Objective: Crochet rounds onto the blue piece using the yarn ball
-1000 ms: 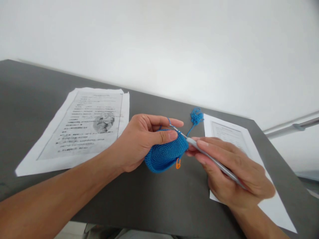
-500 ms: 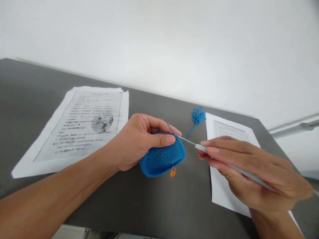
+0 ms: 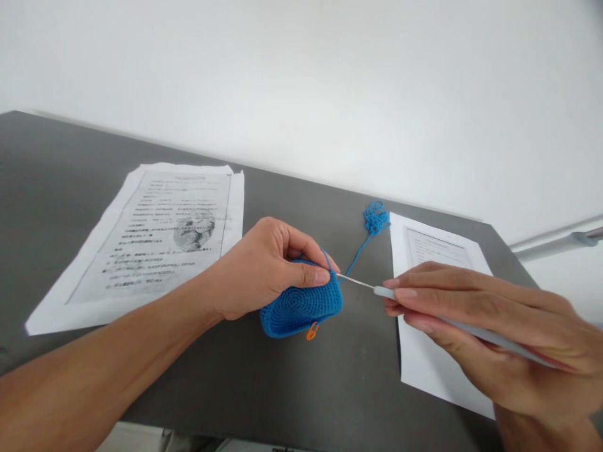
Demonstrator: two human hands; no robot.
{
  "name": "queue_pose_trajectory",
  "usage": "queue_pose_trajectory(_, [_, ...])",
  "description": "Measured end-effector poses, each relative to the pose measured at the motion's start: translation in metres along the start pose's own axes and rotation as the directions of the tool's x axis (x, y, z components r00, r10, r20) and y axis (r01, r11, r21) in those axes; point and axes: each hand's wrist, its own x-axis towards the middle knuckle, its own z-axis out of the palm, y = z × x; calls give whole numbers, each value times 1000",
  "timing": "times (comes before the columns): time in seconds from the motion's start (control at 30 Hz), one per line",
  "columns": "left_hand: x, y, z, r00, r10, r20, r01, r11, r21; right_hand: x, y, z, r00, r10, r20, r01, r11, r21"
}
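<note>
My left hand (image 3: 264,270) pinches the top edge of a blue crocheted piece (image 3: 301,306), with a strand of yarn over its index finger. An orange stitch marker (image 3: 311,331) hangs from the lower edge of the piece. Between its fingers and thumb, my right hand (image 3: 490,326) grips a crochet hook (image 3: 385,292) with a pale grey handle. The metal tip of the hook meets the piece beside my left fingertips. From there blue yarn runs back to a small loose tangle (image 3: 375,218) on the table.
A creased printed sheet (image 3: 160,232) lies on the dark table (image 3: 301,389) at the left. Another printed sheet (image 3: 424,364) lies at the right, partly under my right hand. Behind the table stands a white wall (image 3: 301,88).
The crocheted piece has shifted slightly left and tilted, and the orange marker has swung left with it. My right hand and the hook have moved a little right and down.
</note>
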Motion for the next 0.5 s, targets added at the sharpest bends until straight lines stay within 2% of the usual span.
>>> queue_pose_trajectory(0.07, [-1, 1, 1, 1000, -4, 3, 4, 1000, -6, -2, 0, 3, 997, 62, -54, -61, 998, 24])
queue_pose_trajectory(0.17, [-2, 2, 2, 1000, -11, 14, 11, 1000, -15, -3, -1, 6, 989, 126, -71, -118, 987, 113])
queue_pose_trajectory(0.3, [-3, 2, 1, 999, -14, 36, 15, 999, -37, -3, 2, 9, 962, 268, -47, -234, 904, 359])
queue_pose_trajectory(0.37, [-4, 2, 0, 999, -8, 50, 11, 999, -46, -2, 5, 12, 930, 367, -6, -309, 791, 529])
queue_pose_trajectory(0.5, [-4, 2, 3, 999, 41, 22, -40, 998, -39, 2, 10, 23, 814, 562, 148, -446, 442, 778])
